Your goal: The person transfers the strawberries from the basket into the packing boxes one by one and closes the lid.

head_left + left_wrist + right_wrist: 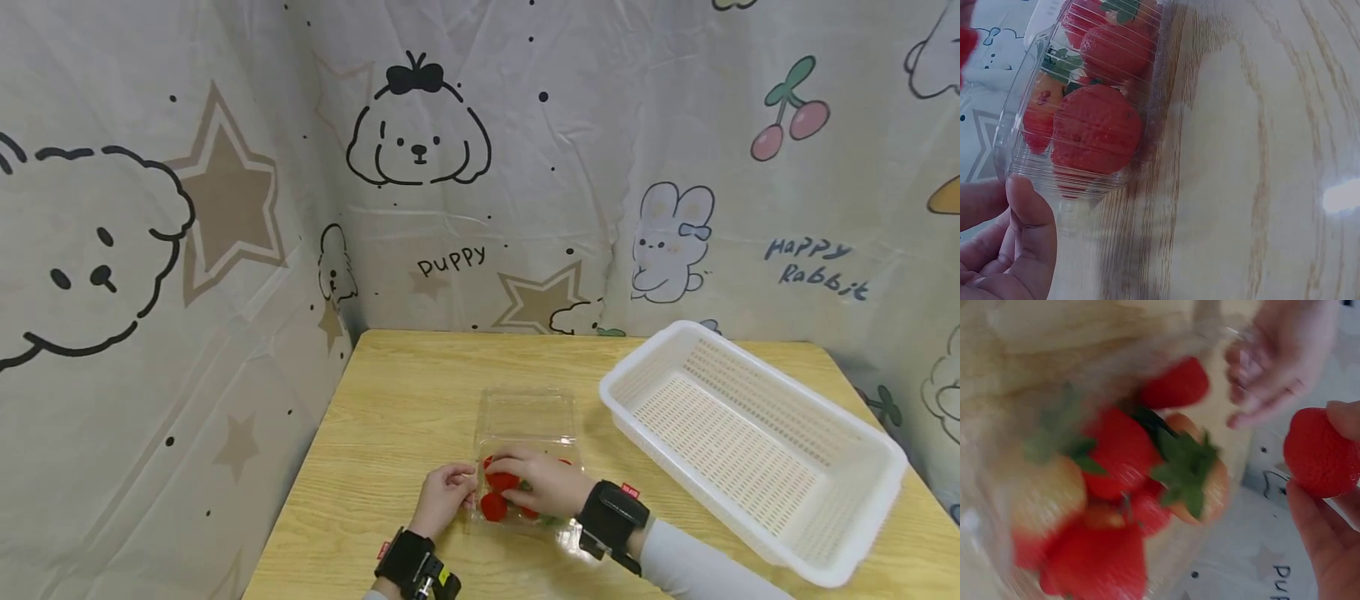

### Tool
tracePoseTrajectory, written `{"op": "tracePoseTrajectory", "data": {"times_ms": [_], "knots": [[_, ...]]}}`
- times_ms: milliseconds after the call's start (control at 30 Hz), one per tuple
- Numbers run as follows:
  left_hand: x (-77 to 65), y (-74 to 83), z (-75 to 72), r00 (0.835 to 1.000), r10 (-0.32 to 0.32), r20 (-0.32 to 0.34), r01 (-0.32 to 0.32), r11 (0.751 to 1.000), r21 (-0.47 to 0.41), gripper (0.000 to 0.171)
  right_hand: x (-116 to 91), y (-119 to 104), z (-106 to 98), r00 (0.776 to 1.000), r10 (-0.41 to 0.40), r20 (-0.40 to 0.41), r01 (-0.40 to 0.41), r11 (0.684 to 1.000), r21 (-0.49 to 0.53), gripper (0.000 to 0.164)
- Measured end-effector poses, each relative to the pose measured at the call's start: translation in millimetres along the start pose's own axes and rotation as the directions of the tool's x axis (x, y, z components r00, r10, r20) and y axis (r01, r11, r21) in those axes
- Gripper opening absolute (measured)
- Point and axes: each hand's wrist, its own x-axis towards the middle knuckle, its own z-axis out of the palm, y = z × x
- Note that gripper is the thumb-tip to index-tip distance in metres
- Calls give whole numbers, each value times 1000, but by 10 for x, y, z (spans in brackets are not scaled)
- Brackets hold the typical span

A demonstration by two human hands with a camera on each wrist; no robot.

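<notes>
A clear plastic box stands on the table with its lid folded back, away from me. Several red strawberries with green leaf caps lie inside, among them one big strawberry seen through the ribbed wall; some are pale orange. With thumb and finger, my left hand pinches the box's rim at its near left corner. My right hand grips a red strawberry between thumb and fingers, just above the box's contents. Its leaf end is hidden in the right wrist view.
To the right, a white perforated plastic basket sits at an angle on the wooden table. A cartoon-printed cloth hangs behind and on the left side. Both wrists wear black straps with cameras.
</notes>
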Motion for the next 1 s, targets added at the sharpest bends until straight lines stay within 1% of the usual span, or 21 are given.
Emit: {"op": "tracePoseTrajectory", "data": {"times_ms": [100,233,400,567,667,767,833,933,1000], "knots": [[-3,-5,10,1000,3,-4,-3,1000,4,25,5,7,128,999,15,50,-15,1000,7,32],[-8,5,14,1000,5,-4,-5,1000,14,24,-8,1,221,991,61,118,-60,998,-13,31],[-4,2,7,1000,5,-3,-5,1000,21,24,-30,8,309,976,97,197,-83,994,-77,32],[-3,25,-9,1000,3,7,-3,1000,22,23,-44,41,366,971,122,205,-100,988,-117,33],[-40,116,-9,1000,5,12,-5,1000,19,22,-49,55,381,970,134,205,-111,987,-121,34],[-94,241,-1,1000,6,10,-6,1000,18,22,-50,52,381,968,135,212,-114,988,-108,34],[-113,280,1,1000,8,9,-9,1000,18,22,-48,41,374,968,131,215,-112,989,-98,33],[-78,205,-11,1000,9,13,-9,1000,7,22,-45,35,373,968,125,218,-107,990,-93,32],[-43,114,-17,1000,10,10,-10,1000,9,22,-46,42,385,968,123,219,-104,990,-96,32]]}}
